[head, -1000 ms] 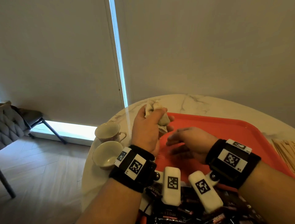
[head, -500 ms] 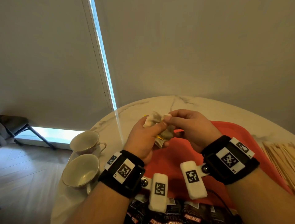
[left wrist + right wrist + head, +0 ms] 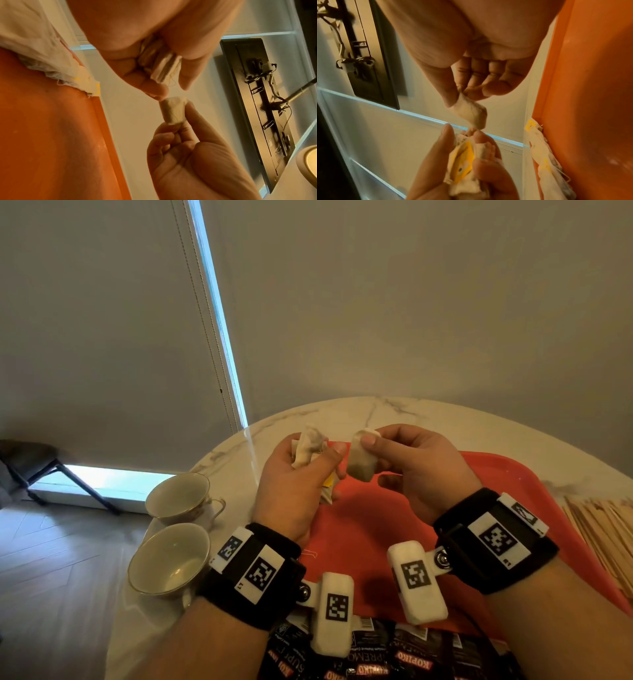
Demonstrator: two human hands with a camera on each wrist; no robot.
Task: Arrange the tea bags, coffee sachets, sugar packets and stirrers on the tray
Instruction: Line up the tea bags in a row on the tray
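Both hands are raised above the far left corner of the red tray (image 3: 404, 529). My left hand (image 3: 301, 470) grips a bunch of pale tea bags (image 3: 310, 448) with yellow tags (image 3: 464, 161). My right hand (image 3: 394, 453) pinches a single tea bag (image 3: 361, 463) between thumb and fingers, just right of the bunch (image 3: 164, 70); in the wrist views this tea bag (image 3: 174, 111) (image 3: 471, 113) hangs close to the left fingertips. More tea bags (image 3: 544, 155) lie along the tray's edge (image 3: 77, 75). Black coffee sachets (image 3: 394, 655) lie at the near edge. Wooden stirrers (image 3: 596, 529) lie right of the tray.
Two empty cream teacups (image 3: 169, 559) (image 3: 178, 494) stand on the marble table (image 3: 428, 416) left of the tray. A grey blind and window strip (image 3: 219, 320) back the table. A dark chair (image 3: 37, 470) stands on the floor at far left.
My right hand rose from the tray to the bunch, took one tea bag and drew it off to the right. Both hands now sit higher and apart.
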